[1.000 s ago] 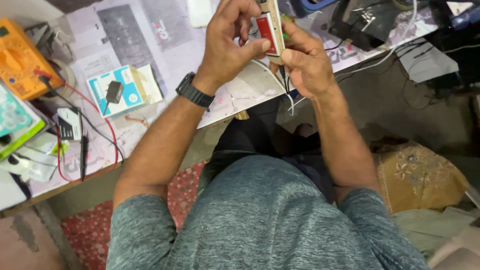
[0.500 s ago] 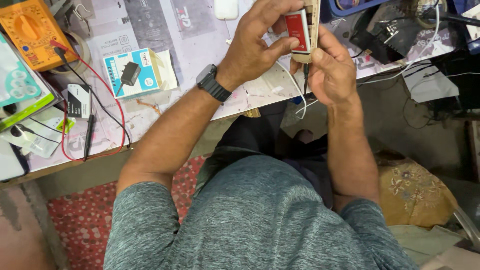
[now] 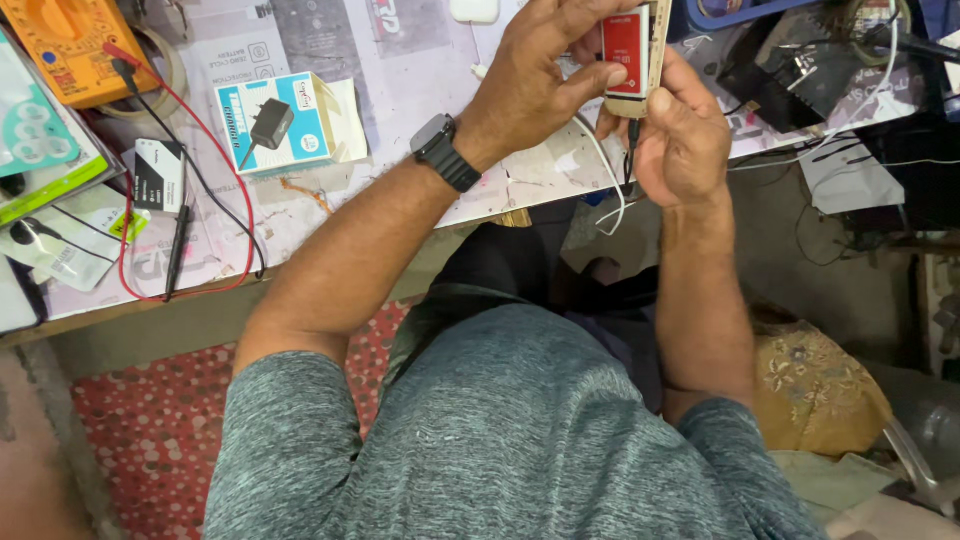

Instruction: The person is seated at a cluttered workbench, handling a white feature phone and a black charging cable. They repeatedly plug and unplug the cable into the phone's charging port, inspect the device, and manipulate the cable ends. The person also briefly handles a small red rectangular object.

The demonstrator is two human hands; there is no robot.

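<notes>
My left hand (image 3: pixel 545 80), with a black watch (image 3: pixel 445 152) on the wrist, grips a small beige device with a red panel (image 3: pixel 630 55) held upright above the bench edge. My right hand (image 3: pixel 685 135) closes around the device's lower end, where a dark plug and a white cable (image 3: pixel 612 195) hang down. Both hands are touching the device.
The cluttered workbench (image 3: pixel 330 215) carries an orange multimeter (image 3: pixel 55 50) with red and black probe leads (image 3: pixel 190 235), a blue and white charger box (image 3: pixel 275 125), packaged items at the left, and black parts and cables (image 3: pixel 800 80) at the right. A red patterned mat (image 3: pixel 150 430) lies below.
The view has shifted, so the hands and device appear further right and higher. My grip on the device stays the same, with the right hand still at its lower end.
</notes>
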